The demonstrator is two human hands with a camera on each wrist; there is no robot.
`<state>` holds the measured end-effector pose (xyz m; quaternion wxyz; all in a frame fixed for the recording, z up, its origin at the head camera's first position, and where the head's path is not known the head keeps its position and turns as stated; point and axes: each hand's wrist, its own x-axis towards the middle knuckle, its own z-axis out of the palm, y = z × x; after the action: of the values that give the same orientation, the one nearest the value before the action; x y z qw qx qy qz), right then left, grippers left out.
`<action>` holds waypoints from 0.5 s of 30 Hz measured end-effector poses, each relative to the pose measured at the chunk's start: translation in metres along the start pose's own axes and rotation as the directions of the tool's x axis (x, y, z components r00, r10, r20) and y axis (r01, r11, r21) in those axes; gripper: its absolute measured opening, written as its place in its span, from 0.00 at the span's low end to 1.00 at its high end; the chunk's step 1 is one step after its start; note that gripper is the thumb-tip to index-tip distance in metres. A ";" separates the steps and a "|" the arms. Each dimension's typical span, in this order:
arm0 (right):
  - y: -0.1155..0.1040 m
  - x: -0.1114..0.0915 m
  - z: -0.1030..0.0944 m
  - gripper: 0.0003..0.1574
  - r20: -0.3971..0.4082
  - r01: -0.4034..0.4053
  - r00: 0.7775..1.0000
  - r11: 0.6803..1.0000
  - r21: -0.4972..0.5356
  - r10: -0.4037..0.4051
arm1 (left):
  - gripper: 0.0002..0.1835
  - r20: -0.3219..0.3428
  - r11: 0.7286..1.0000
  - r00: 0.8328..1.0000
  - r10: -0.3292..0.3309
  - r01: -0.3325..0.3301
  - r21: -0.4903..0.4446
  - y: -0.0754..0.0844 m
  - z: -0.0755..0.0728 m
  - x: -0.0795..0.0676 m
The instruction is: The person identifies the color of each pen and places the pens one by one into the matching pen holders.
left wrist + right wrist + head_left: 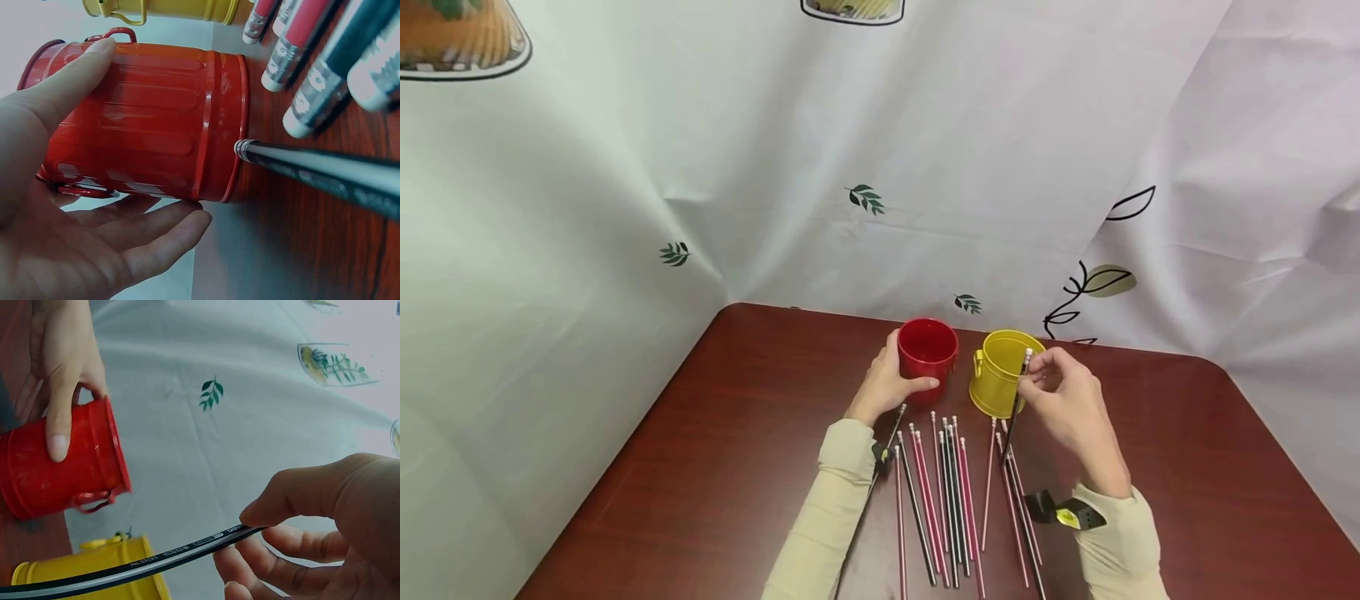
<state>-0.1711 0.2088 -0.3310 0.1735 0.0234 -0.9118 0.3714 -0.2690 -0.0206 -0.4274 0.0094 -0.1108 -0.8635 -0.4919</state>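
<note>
On the left of my feed, the left hand (pixel 883 383) held the red bucket (pixel 150 119), its thumb laid along one side and its fingers reaching round behind; the bucket stood mouth up on the table (pixel 737 433). Next across, I had a spread of loose red and black pencils (pixel 952 492) lying with their long axes running roughly away from the person, white eraser ends toward the buckets. Further right stood the yellow bucket (pixel 994 392), also mouth up and a little apart from the red one. Just right of it, the right hand (pixel 1070 404) pinched a black pencil (pixel 187 552) between thumb and fingertips, close to its eraser end. The relation I weighed most was there: the yellow bucket lay just left of the right hand, the nearer of the two, while the red bucket stood between it and the left hand. I read the pencil's long axis as steep but tilted, eraser end up beside the rim, the other end pointing down and back toward the person, outside the bucket. Its shaft crossed in front of the yellow wall; I could not tell whether it touched the bucket or whether its lower end met the loose pencils.
</note>
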 end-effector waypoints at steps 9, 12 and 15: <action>-0.018 0.018 -0.006 0.08 -0.039 0.028 0.999 0.999 0.017 -0.027 | 0.51 0.004 1.000 1.000 0.016 -0.016 -0.003 -0.001 0.001 -0.001; -0.023 0.025 -0.008 0.08 -0.041 0.038 0.998 0.999 0.022 -0.037 | 0.52 0.003 1.000 1.000 0.001 -0.001 -0.009 -0.001 0.001 -0.002; -0.029 0.031 -0.011 0.08 -0.043 0.053 0.998 0.999 0.014 -0.052 | 0.52 0.000 1.000 1.000 0.002 -0.002 -0.011 0.000 0.000 -0.002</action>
<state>-0.1919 0.1978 -0.2939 0.2026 0.0406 -0.9041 0.3741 -0.2668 -0.0207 -0.4280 0.0091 -0.1120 -0.8606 -0.4967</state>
